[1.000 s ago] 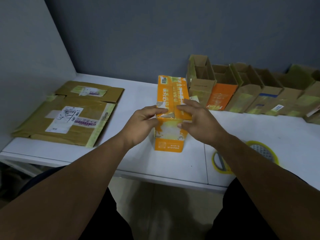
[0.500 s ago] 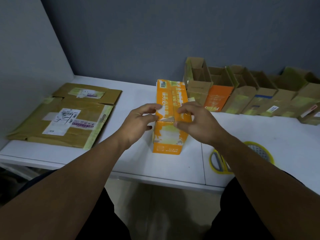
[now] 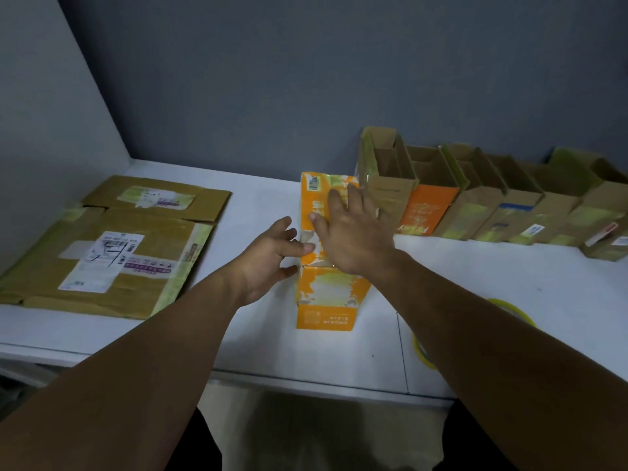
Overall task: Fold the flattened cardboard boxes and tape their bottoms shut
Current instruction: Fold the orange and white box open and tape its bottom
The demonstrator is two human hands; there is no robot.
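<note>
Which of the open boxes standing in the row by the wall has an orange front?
The second open cardboard box from the left; its front is orange, the others' are brown.

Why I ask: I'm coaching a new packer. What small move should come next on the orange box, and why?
Probably slide the right hand toward the far end of the orange box, pressing the seam flat. It lies open-palmed on the top face, while the left hand, fingers straight, braces the box's left side.
</note>
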